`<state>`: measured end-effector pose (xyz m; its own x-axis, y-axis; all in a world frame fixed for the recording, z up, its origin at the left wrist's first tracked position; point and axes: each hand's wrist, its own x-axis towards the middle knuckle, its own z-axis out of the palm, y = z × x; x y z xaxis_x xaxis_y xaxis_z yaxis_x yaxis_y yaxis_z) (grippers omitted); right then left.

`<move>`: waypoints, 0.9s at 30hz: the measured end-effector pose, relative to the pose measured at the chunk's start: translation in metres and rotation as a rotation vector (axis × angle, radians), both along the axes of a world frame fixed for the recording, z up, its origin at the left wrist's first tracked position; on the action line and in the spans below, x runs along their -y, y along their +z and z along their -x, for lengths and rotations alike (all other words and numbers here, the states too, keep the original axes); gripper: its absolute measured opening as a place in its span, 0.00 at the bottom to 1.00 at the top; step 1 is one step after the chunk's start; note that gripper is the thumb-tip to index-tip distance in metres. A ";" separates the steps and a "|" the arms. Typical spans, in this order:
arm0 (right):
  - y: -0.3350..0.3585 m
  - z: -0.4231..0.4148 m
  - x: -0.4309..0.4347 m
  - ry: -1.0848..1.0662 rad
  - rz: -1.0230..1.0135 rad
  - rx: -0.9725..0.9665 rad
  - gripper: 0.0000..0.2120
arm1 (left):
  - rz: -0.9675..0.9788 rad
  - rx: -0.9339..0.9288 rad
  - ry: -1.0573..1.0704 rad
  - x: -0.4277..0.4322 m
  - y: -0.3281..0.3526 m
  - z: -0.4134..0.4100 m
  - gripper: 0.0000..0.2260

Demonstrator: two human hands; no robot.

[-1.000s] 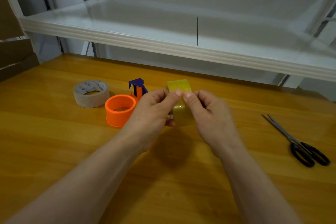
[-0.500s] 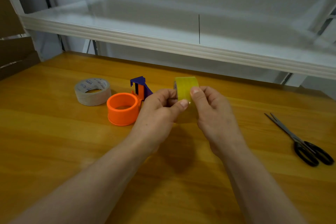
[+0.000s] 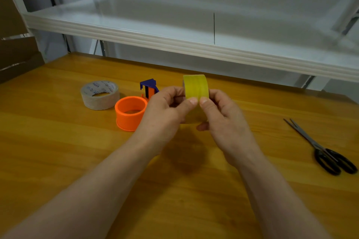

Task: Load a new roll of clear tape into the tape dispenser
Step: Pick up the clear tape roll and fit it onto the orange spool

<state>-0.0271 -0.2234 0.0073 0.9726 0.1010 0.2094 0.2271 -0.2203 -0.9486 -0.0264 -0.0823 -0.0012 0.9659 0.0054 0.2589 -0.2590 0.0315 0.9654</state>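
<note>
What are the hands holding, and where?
The tape roll, pinched on its outer band by both thumbs, left hand and right hand gripping its sides.

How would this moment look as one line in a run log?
step: feeling for tape end | both hands: left hand and right hand hold yellowish tape roll above table | orange dispenser: empty, on table

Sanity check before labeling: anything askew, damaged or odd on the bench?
Nothing stands out. Both hands, left and right, hold the yellowish tape roll upright above the table. Orange dispenser, grey tape roll and closed scissors lie undisturbed.
</note>
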 end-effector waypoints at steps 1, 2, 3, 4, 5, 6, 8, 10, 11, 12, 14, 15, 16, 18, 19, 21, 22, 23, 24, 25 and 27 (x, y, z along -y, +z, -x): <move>0.001 0.000 0.000 -0.022 -0.044 -0.024 0.09 | -0.087 0.030 -0.010 0.002 -0.002 0.001 0.10; 0.002 0.000 0.001 -0.042 -0.091 -0.041 0.09 | -0.169 0.055 -0.025 0.004 -0.003 0.002 0.13; 0.004 0.000 0.002 -0.062 -0.123 -0.047 0.08 | -0.232 0.071 -0.041 0.006 -0.005 0.003 0.16; 0.006 0.001 0.003 -0.079 -0.134 -0.047 0.08 | -0.258 0.079 -0.050 0.007 -0.006 0.003 0.17; 0.006 0.001 0.004 -0.088 -0.134 -0.043 0.08 | -0.253 0.086 -0.052 0.008 -0.007 0.004 0.18; 0.006 0.001 0.004 -0.088 -0.130 -0.040 0.08 | -0.227 0.091 -0.050 0.008 -0.007 0.004 0.17; 0.006 0.001 0.003 -0.064 -0.126 -0.027 0.08 | -0.133 0.083 -0.056 0.007 -0.008 0.003 0.15; 0.005 0.001 0.002 -0.022 -0.095 0.008 0.09 | -0.041 0.080 -0.060 0.005 -0.006 0.002 0.12; 0.005 0.001 0.001 -0.001 -0.069 0.027 0.09 | -0.003 0.084 -0.059 0.004 -0.005 0.002 0.12; 0.004 0.001 0.001 0.016 -0.046 0.043 0.10 | 0.032 0.084 -0.057 0.003 -0.005 0.000 0.11; 0.004 0.001 0.000 0.043 -0.018 0.065 0.11 | 0.093 0.064 -0.065 0.001 -0.005 -0.001 0.10; 0.004 0.001 0.000 0.052 -0.008 0.074 0.12 | 0.117 0.049 -0.073 0.001 -0.004 -0.002 0.10; 0.004 0.002 0.000 0.059 0.001 0.081 0.12 | 0.136 0.032 -0.078 0.000 -0.003 -0.002 0.08; 0.005 0.004 -0.001 0.076 0.007 0.088 0.11 | 0.188 -0.011 -0.072 -0.002 -0.003 -0.004 0.05; 0.006 0.006 -0.002 0.094 0.003 0.085 0.11 | 0.225 -0.023 -0.054 -0.003 -0.001 -0.003 0.11; 0.008 0.010 -0.005 0.138 -0.001 0.076 0.10 | 0.292 -0.035 -0.046 -0.004 0.002 -0.002 0.23; 0.009 0.012 -0.006 0.159 -0.005 0.074 0.10 | 0.302 -0.032 -0.033 -0.005 0.003 -0.001 0.25; 0.010 0.013 -0.006 0.176 -0.011 0.073 0.10 | 0.304 -0.027 -0.022 -0.006 0.004 -0.001 0.26; 0.011 0.014 -0.006 0.190 -0.013 0.072 0.10 | 0.307 -0.032 -0.018 -0.006 0.004 0.000 0.27; 0.011 0.014 -0.006 0.195 -0.009 0.077 0.10 | 0.308 -0.038 -0.019 -0.006 0.004 0.000 0.29; 0.011 0.014 -0.006 0.182 -0.007 0.096 0.09 | 0.292 -0.037 -0.028 -0.005 0.003 0.000 0.29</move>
